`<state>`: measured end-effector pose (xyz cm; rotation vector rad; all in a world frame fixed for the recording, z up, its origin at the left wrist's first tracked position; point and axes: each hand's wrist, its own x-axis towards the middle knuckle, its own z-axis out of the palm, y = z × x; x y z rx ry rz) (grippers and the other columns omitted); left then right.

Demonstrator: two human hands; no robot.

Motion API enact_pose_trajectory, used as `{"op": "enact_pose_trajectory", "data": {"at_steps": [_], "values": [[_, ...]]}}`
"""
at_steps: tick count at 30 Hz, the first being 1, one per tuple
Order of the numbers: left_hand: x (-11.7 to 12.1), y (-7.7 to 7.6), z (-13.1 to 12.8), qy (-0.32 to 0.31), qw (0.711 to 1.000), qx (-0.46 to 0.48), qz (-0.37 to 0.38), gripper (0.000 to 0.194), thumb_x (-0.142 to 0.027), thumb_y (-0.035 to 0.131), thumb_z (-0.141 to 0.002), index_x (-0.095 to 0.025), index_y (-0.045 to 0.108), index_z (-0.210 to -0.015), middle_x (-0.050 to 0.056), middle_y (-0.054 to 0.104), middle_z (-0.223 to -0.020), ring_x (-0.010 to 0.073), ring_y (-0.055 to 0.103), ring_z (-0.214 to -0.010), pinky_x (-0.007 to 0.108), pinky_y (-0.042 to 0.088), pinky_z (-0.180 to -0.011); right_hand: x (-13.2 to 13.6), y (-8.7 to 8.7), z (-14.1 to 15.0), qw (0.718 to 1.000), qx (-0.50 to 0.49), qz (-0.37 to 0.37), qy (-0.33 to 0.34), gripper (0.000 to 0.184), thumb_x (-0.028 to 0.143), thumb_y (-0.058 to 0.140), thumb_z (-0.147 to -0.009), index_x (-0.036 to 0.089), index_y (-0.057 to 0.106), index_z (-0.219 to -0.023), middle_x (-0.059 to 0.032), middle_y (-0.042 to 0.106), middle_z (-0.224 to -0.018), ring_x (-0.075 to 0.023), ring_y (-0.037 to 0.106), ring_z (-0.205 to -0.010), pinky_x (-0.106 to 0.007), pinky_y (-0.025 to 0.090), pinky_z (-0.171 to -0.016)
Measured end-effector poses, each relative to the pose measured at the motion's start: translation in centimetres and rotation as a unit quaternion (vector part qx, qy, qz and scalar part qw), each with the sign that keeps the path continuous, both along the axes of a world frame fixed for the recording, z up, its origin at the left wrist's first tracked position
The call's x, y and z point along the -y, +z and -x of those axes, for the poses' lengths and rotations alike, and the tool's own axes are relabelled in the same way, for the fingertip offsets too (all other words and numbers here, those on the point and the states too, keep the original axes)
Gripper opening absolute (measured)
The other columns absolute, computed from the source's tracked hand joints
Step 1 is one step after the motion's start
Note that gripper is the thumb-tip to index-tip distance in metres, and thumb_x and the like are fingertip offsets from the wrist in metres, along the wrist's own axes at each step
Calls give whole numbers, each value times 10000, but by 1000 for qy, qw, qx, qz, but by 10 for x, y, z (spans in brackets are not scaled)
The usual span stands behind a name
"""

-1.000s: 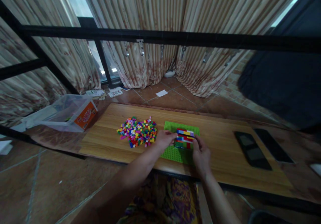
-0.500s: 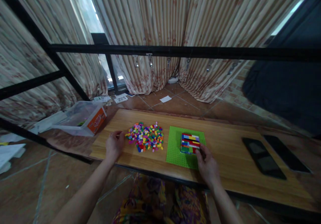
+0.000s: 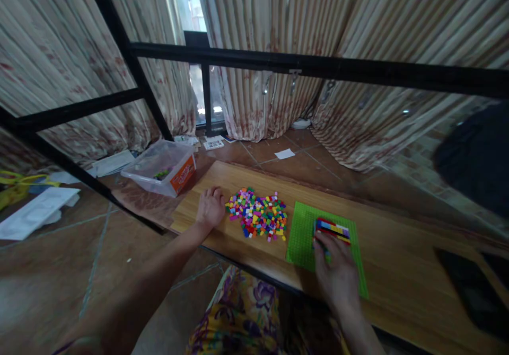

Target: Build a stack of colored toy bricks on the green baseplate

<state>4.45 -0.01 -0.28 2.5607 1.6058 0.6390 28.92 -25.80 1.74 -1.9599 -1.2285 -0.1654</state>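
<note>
My right hand is over a small build of toy bricks with red, blue, white and yellow rows. Its fingers and thumb are bent against the build's near left part and cover much of it. The build stands on a bright green studded baseplate. Palm down on the wooden table, my left hand rests with loosely bent fingers and no visible object in it. Just right of that hand lies a loose pile of tiny multicoloured bricks.
A clear plastic box with an orange label stands beyond the table's left end. Dark flat phone-like devices lie at the table's right. Black metal bars cross in front of patterned curtains. White papers are on the tiled floor.
The view has swung, shifting the scene rightward. My right hand has moved from the build's near right corner over its near left part. The left hand has turned flatter onto the table.
</note>
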Motion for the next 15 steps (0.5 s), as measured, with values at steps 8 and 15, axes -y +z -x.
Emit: {"op": "enact_pose_trajectory", "data": {"at_steps": [8, 15], "values": [[3, 0, 1, 5, 1000, 9, 7, 333, -229, 411, -892, -133, 601, -1149, 137, 611, -1235, 281, 530, -1129, 420, 397, -1004, -71, -11, 48, 993, -16, 87, 78, 373, 424, 534, -886, 157, 681, -1100, -147, 612, -1095, -283, 533, -1042, -436, 441, -911], [2, 0, 1, 5, 1000, 15, -6, 325, -232, 429, -884, -131, 605, -1138, 139, 619, -1218, 289, 537, -1115, 434, 413, -990, -78, -18, 46, 993, -17, 69, 90, 275, 371, 528, -891, 186, 711, -981, -121, 619, -1067, -253, 547, -1001, -396, 445, -881]]}}
